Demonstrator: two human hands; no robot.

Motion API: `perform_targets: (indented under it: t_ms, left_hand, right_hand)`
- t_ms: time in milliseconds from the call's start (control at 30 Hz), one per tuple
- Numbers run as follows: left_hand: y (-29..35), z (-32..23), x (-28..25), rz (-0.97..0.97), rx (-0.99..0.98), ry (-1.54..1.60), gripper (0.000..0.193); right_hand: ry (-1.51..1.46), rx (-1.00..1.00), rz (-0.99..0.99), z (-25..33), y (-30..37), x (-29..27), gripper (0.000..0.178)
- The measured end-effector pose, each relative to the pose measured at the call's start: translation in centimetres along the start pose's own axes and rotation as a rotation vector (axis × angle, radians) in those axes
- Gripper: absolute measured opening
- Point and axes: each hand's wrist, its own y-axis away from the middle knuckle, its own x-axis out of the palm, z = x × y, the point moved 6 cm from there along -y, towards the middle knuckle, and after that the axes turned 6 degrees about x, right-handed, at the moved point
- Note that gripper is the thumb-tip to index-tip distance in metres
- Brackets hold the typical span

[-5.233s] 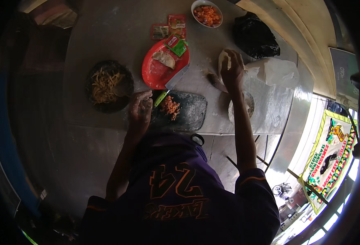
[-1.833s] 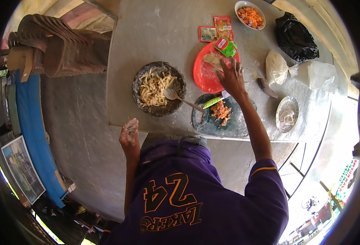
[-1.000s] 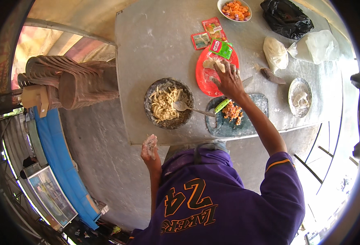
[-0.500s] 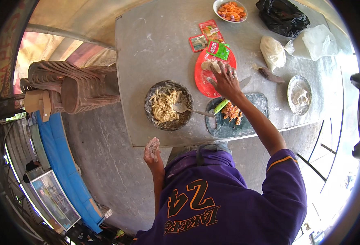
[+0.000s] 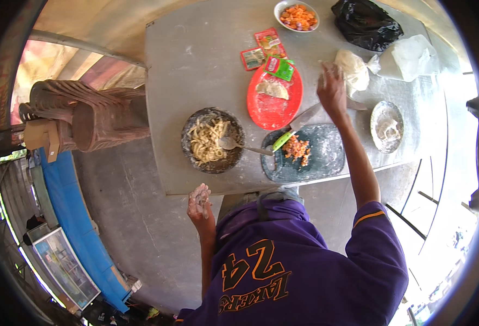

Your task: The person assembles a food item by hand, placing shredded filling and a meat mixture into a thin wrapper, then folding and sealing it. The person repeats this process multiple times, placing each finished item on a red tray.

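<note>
Outdoors, a grey tabletop [image 5: 196, 65] stands on concrete. Right hand [image 5: 332, 92], fingers loosely open and empty, hovers just beside the white bag [image 5: 353, 68]. Left hand [image 5: 200, 200], floury and half-curled, holds nothing off the tabletop's near edge.

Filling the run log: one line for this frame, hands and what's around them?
left hand: floury, empty, off table edge | right hand: reaching beside clear bag | near: red plate, knife, noodle bowl

1. I see my shirt [image 5: 299, 271]: purple, loose, short-sleeved.
2. Its front carries large orange numerals and a row of orange letters beneath, outlined dark.
3. The right sleeve [image 5: 378, 228] ends above the elbow with a thin orange band at the hem.
4. My forearms are bare; no watch or rings show.
5. My left hand [image 5: 199, 202] is dusted white, as with flour.
6. My right hand [image 5: 332, 89] is bare, without gloves.
</note>
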Motion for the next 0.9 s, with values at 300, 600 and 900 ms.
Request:
perform_targets:
  t_ms: [300,600,900]
  left_hand:
    - [-1.1,-12.0,9.9,0.34,0.273,0.416,0.024]
    - [-1.9,-12.6,21.3,0.443,0.057,0.601,0.023]
    - [-8.4,-5.9,30.2,-0.219,0.047,0.148,0.044]
  right_hand:
    - [0.147,-0.013,0.152,-10.6,-7.1,-4.4,0.026]
    - [0.291,-0.023,0.418,-11.4,-9.2,-4.3,0.025]
    - [0.332,-0.238,0.517,-11.8,-9.7,-3.1,0.019]
